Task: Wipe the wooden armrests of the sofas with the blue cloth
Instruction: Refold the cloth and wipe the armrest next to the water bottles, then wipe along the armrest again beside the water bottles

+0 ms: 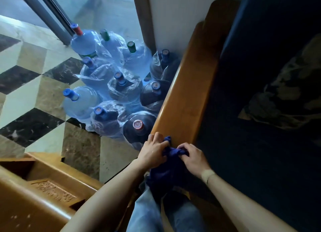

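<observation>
Both hands, left hand (153, 149) and right hand (192, 156), grip the bunched blue cloth (171, 151) at the wooden armrest's (187, 92) near end, where a careless sweep might drop it among the water jugs (111, 85).

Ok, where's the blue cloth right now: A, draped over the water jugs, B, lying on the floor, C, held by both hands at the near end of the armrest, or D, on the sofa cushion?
C: the left hand and right hand both grip the cloth at the armrest's near end.
</observation>
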### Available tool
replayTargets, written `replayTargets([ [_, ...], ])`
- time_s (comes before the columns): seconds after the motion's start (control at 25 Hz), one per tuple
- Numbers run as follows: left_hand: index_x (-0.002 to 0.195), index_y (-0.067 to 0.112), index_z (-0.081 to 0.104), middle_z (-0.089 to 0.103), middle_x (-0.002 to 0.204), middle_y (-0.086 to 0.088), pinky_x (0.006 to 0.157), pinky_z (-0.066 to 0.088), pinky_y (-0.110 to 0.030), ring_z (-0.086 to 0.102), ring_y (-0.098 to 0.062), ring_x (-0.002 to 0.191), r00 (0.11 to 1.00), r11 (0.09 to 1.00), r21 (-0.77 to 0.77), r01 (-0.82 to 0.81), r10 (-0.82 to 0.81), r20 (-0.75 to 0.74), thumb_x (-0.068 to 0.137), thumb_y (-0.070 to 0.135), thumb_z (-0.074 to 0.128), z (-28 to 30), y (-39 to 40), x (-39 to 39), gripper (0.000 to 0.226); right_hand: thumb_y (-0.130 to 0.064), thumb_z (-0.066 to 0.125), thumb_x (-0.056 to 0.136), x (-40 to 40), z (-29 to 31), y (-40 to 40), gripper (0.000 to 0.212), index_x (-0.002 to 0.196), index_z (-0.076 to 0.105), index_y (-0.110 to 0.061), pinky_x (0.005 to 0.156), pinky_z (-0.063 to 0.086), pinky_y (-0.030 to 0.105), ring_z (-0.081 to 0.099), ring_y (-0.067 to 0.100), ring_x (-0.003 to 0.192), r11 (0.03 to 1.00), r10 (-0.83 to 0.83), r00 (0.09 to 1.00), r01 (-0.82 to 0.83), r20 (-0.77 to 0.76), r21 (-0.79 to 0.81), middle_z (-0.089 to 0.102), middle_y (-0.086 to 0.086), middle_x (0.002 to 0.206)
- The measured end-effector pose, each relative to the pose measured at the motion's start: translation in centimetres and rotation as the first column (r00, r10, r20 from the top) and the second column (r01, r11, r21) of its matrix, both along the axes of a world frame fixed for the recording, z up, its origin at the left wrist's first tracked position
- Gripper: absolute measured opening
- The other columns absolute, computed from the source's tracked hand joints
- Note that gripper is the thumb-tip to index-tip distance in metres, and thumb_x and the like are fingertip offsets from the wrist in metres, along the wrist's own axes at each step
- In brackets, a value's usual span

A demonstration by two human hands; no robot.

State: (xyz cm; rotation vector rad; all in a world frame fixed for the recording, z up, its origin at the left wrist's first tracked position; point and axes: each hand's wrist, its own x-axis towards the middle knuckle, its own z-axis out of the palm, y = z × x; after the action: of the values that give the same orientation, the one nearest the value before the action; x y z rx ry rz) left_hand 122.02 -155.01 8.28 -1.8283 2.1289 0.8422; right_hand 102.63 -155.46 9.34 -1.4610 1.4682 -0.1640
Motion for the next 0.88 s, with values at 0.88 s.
replayTargets([
  [0.88, 0.105, 0.023, 0.068, 0.070, 0.092, 0.008, 0.070, 0.048, -0.011, 0.064, -0.004, 0.083, 0.130, 0.097, -0.092, -0.991, 0.561, -0.817, 0.101, 0.029, 0.057, 23.3, 28.5, 17.2, 0.013, -0.007, 0.084, 0.073, 23.6, 21.4, 12.7, 0.038, 0.103, 0.065, -0.020, 0.081, 0.054, 0.034, 0.065, 0.013, 0.086, 0.851, 0.524, 0.732, -0.434, 0.436, -0.296, 0.071, -0.001, 0.093],
])
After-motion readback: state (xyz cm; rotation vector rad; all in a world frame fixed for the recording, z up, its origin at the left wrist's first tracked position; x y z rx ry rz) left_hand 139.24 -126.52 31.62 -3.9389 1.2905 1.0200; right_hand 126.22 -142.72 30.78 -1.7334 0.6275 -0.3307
